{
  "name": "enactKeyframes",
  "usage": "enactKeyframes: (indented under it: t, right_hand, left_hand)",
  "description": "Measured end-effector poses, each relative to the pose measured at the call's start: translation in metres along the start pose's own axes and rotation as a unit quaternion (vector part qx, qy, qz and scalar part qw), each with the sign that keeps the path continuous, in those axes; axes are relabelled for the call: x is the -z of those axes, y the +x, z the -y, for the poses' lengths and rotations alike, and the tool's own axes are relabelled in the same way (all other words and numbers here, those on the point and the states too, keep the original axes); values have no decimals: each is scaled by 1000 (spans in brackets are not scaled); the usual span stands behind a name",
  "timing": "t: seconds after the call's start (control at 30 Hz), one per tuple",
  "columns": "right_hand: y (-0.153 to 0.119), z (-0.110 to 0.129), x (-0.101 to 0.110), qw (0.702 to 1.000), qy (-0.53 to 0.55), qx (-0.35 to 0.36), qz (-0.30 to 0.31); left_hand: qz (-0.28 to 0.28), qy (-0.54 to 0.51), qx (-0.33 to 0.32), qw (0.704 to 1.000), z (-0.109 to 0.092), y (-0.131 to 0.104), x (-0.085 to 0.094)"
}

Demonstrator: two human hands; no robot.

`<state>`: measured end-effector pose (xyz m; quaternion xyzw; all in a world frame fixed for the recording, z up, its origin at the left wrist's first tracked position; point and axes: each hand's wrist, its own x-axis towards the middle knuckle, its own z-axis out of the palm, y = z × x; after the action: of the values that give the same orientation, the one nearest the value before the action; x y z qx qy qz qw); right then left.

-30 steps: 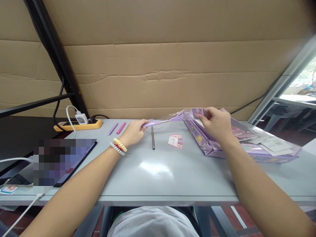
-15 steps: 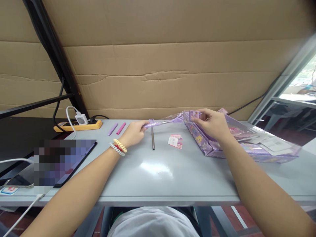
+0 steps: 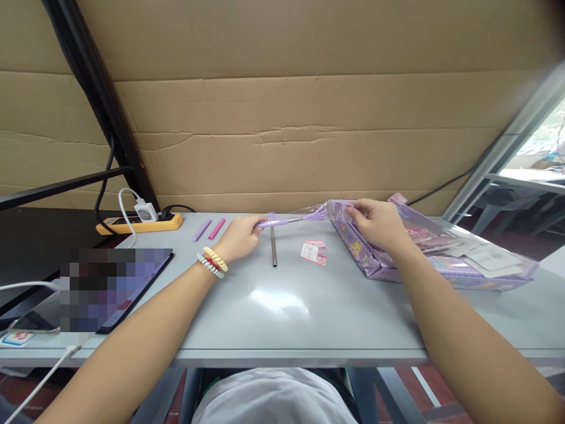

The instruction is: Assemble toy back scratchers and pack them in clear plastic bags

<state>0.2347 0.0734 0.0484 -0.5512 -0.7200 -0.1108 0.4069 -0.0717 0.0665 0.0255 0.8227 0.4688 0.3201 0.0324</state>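
Observation:
My left hand (image 3: 241, 237) is closed around the handle of a purple back scratcher (image 3: 282, 222). Its metal shaft and purple claw point right, with clear plastic wrap near the claw, which almost meets the box corner. My right hand (image 3: 379, 224) is over the left end of a purple patterned box (image 3: 353, 244) lined with clear plastic. Its thumb and fingers are pinched together, and what they hold is mostly hidden. Under the held scratcher lies a second one with a bare metal shaft (image 3: 274, 250). Small pink-and-white cards (image 3: 314, 252) rest between it and the box.
A purple tube (image 3: 202, 230) and a pink tube (image 3: 216, 228) lie left of my left hand. Farther left are a yellow power strip (image 3: 174, 223) with plugs and a tablet (image 3: 132, 288) with a cable. Cardboard (image 3: 300, 165) stands behind the table.
My right hand has shifted slightly down into the box's left end. The small purple card that showed in its fingers is now mostly out of sight. My left hand stays put.

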Motion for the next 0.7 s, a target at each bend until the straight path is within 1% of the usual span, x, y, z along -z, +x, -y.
enactKeyframes:
  t: [0.23, 0.3, 0.43, 0.57, 0.7]
  right_hand:
    - [0, 4, 4, 998, 29, -52, -20]
    - [0, 5, 4, 997, 48, -54, -20]
    - [-1, 5, 4, 998, 52, -32, 24]
    - [-2, 3, 2, 996, 51, -28, 68]
    - [-1, 2, 3, 996, 47, -36, 64]
  left_hand:
    - [-1, -5, -2, 1000, 0, 0, 0]
    - [-1, -5, 1, 1000, 0, 0, 0]
    - [1, -4, -2, 1000, 0, 0, 0]
    - [1, 0, -1, 1000, 1, 0, 0]
    - [1, 1, -1, 1000, 1, 0, 0]
